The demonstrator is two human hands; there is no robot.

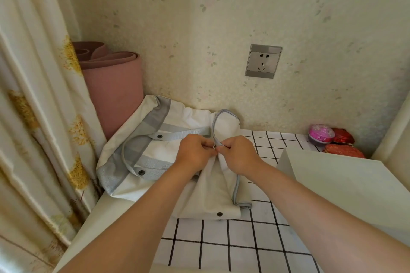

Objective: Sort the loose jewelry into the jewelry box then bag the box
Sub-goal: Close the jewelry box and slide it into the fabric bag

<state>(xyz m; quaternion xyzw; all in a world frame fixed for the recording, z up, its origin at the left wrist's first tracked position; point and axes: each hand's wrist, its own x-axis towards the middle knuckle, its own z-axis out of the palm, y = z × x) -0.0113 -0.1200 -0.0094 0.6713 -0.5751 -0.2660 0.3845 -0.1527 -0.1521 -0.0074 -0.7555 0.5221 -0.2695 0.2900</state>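
From my remote seat I see the white and grey bag [210, 195] lying on the checked tablecloth [244, 248] at the back left of the table, its far end leaning against a rolled pink mat [113, 91]. The left hand [194, 153] and the right hand [238, 154] meet on top of the bag, knuckles toward me. The fingers of both are curled and pinch the bag's fabric just beside the grey handle [216, 122]. The fingertips hide the small piece between them, so I cannot tell if it is a zip pull or only cloth. The jewelry box is not visible to me, and I cannot tell if it is inside the bag. On the right, a white flat object [343, 184] is cut off by the picture edge. Behind it some pink and red containers [332, 139] are partly hidden.
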